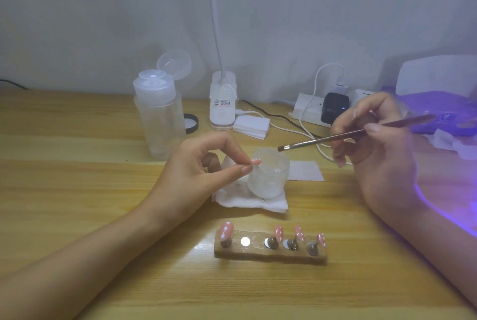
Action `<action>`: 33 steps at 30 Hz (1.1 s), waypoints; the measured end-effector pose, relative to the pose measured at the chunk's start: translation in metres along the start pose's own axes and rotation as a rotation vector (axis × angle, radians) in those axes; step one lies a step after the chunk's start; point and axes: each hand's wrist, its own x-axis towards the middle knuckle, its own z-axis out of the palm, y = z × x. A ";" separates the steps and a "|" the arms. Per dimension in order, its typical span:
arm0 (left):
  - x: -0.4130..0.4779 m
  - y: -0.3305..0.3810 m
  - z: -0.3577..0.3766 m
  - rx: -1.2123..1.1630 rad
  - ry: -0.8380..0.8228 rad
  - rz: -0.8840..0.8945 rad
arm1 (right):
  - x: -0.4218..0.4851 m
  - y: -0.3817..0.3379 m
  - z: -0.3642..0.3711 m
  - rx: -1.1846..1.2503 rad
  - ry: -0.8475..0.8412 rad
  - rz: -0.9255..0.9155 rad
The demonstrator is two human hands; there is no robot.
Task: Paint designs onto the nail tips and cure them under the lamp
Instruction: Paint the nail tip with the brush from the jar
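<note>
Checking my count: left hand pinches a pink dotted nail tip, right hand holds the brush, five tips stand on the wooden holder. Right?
No, four: the head view shows four tips on the wooden holder, one spot bare. Left hand, nail tip, right hand, brush: correct.

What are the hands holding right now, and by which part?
The left hand pinches a pink dotted nail tip by one end, between thumb and forefinger; the right hand grips a brush mid-handle.

Your right hand [374, 144] and brush [322, 140] blurred; curing lamp [436, 74] cut by right edge; desk lamp label [222, 103] too small to read.
</note>
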 end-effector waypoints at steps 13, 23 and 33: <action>0.000 0.000 0.001 0.045 0.022 0.076 | 0.003 -0.001 -0.005 0.047 0.112 0.074; 0.000 -0.001 0.001 0.050 0.027 0.078 | -0.013 0.005 0.028 0.101 0.160 0.311; 0.000 0.001 0.001 0.042 0.025 0.048 | -0.013 0.005 0.029 0.056 0.152 0.295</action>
